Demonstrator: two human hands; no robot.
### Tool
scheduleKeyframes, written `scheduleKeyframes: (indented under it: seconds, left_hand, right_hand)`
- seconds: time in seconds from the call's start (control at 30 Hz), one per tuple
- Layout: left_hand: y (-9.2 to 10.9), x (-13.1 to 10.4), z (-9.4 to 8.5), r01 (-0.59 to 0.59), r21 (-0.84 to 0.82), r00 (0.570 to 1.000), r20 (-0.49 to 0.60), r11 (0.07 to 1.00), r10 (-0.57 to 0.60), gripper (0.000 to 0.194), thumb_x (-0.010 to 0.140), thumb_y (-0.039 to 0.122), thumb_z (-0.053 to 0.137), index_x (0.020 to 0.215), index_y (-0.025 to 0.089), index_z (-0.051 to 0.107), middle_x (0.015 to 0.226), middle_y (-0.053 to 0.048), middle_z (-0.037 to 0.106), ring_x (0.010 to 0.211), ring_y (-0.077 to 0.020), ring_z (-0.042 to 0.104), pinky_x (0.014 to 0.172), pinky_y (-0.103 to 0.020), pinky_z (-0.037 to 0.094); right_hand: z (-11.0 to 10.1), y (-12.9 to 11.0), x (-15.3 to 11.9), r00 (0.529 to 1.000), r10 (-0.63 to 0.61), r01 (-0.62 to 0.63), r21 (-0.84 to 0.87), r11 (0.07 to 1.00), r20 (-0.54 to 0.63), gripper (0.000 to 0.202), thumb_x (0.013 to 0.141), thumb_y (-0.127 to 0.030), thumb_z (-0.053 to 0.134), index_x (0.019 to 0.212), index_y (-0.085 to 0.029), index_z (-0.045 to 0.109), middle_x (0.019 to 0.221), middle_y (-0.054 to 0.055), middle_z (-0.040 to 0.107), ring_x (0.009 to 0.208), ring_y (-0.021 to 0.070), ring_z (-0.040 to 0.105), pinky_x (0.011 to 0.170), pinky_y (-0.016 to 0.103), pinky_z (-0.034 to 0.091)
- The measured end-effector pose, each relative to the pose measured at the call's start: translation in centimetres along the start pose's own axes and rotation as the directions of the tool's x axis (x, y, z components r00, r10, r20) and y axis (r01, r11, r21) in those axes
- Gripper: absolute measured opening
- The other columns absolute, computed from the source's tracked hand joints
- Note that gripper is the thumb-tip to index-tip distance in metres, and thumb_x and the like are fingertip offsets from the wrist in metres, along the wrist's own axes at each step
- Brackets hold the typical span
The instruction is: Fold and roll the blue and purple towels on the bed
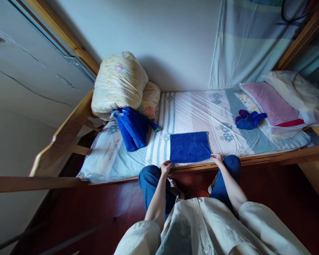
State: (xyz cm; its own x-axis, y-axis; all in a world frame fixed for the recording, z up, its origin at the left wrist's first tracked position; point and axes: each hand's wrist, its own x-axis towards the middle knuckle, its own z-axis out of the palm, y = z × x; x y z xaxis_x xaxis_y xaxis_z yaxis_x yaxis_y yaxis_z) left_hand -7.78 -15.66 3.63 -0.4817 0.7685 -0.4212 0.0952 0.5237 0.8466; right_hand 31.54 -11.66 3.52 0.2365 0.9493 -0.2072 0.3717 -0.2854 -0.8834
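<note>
A dark blue towel (190, 147) lies spread flat near the front edge of the bed, its long side toward me. My left hand (165, 167) pinches its near left corner. At the near right corner, my right hand (216, 158) has its fingers closed on the towel too. To the left, a pile of folded blue cloths (131, 129) rests against a bundled quilt. A bunched blue and purple cloth (248, 119) sits farther right on the sheet.
The bed (194, 106) has a patterned sheet and a wooden front rail (268, 156). A rolled yellowish quilt (119, 83) stands at the left end. Pink bedding (271, 101) and a plastic-wrapped bundle (303, 94) lie at the right. A pale curtain (244, 46) hangs behind.
</note>
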Motion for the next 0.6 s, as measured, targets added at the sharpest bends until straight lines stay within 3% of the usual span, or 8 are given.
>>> scheduleKeyframes:
  seconds: [0.17,0.33,0.43,0.6]
  left_hand:
    - [-0.4,1.3,-0.1,-0.063,0.07,0.997,-0.049,0.996,0.066,0.018,0.062,0.025,0.071,0.076,0.015,0.075,0.059,0.0,0.061,0.065,-0.0205,0.066,0.066,-0.031,0.053]
    - [-0.3,2.8,0.3,-0.134,0.112,0.987,-0.076,0.985,0.143,0.013,0.067,0.028,0.071,0.076,0.019,0.071,0.095,-0.009,0.075,0.105,-0.0279,0.07,0.095,-0.041,0.056]
    - [-0.3,3.4,1.0,-0.147,0.106,0.988,-0.027,0.983,0.151,0.019,0.074,0.033,0.069,0.086,0.018,0.07,0.096,-0.009,0.076,0.1,-0.0245,0.072,0.086,-0.037,0.061]
    - [-0.6,4.0,1.5,-0.112,0.145,0.994,0.015,0.983,0.111,0.024,0.08,0.039,0.064,0.093,0.019,0.064,0.075,-0.002,0.072,0.072,-0.0178,0.071,0.06,-0.027,0.059]
  right_hand:
    - [0.3,1.1,1.2,0.999,-0.025,0.024,-0.019,1.0,-0.037,0.015,0.063,-0.029,0.071,0.071,-0.018,0.076,0.071,0.006,0.075,0.068,0.0211,0.069,0.071,0.034,0.059]
    - [1.3,1.7,2.4,0.996,-0.061,0.06,-0.012,0.998,-0.068,0.02,0.07,-0.031,0.068,0.082,-0.017,0.075,0.099,0.013,0.079,0.09,0.0262,0.074,0.081,0.037,0.06]
    - [2.1,2.0,3.1,0.996,-0.068,0.067,-0.011,0.998,-0.058,0.024,0.075,-0.034,0.065,0.09,-0.017,0.073,0.1,0.013,0.079,0.09,0.0257,0.074,0.079,0.036,0.061]
    - [2.5,2.7,4.0,0.996,-0.065,0.061,-0.062,0.996,-0.058,0.025,0.077,-0.036,0.063,0.092,-0.017,0.07,0.089,0.012,0.078,0.084,0.0259,0.073,0.075,0.035,0.06]
